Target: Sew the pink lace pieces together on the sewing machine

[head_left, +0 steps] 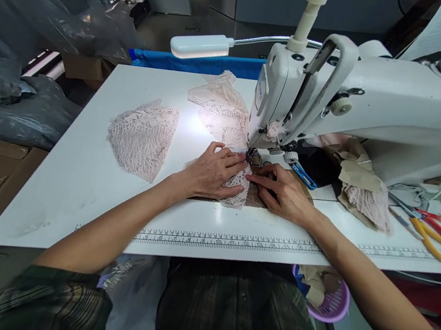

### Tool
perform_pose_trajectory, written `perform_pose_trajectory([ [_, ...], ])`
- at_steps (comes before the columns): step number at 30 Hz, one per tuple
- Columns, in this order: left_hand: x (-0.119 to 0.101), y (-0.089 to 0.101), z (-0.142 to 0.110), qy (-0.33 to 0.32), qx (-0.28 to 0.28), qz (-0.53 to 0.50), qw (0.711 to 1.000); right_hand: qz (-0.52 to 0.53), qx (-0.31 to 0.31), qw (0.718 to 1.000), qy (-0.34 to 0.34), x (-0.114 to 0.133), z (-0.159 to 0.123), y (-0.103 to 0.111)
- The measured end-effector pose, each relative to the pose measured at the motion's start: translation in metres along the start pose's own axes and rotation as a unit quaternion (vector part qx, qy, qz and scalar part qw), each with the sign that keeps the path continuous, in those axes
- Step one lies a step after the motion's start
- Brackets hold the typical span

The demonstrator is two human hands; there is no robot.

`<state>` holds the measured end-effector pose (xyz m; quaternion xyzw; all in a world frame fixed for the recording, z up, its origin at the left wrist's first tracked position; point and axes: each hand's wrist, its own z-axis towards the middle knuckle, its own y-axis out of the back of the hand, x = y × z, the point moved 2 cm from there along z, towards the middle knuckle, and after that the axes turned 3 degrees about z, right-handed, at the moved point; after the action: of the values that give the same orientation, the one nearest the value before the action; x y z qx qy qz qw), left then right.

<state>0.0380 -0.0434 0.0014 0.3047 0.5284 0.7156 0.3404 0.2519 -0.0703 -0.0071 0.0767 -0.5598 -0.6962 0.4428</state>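
Note:
My left hand point(217, 173) lies flat on a piece of pale pink lace point(240, 191), its fingers spread just left of the sewing machine's needle area point(251, 153). From the other side, my right hand point(282, 189) rests low on the bed, its index finger stretched to the lace's right edge. Under both hands is a brown patch point(256, 198) of the work surface. More pink lace point(225, 109) trails behind the needle. A separate lace piece point(142, 138) lies flat to the left. What is under my palms is hidden.
A blue cutter point(303, 174) lies beside the machine head point(276, 95). Orange and red-handled scissors point(440, 238) and lace with beige pieces point(362, 189) are at the right. A ruler strip point(216, 240) runs along the table's front edge. Below hangs a purple basket point(334, 305).

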Motion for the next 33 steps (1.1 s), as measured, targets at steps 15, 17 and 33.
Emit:
perform_pose_trajectory([
  [15, -0.0069, 0.0083, 0.0040, -0.009, 0.015, 0.042, 0.999, 0.013, -0.001, 1.000, -0.018, -0.0025, 0.0006, -0.0007],
  [17, -0.0066, 0.0078, 0.0042, -0.011, 0.012, 0.039, 0.999, 0.013, -0.003, 1.000, -0.014, -0.0033, 0.0000, -0.0016],
  [33, -0.0073, 0.0083, 0.0029, -0.015, 0.002, 0.049, 0.999, 0.000, -0.008, 1.000, 0.007, -0.0044, -0.0028, -0.0039],
])
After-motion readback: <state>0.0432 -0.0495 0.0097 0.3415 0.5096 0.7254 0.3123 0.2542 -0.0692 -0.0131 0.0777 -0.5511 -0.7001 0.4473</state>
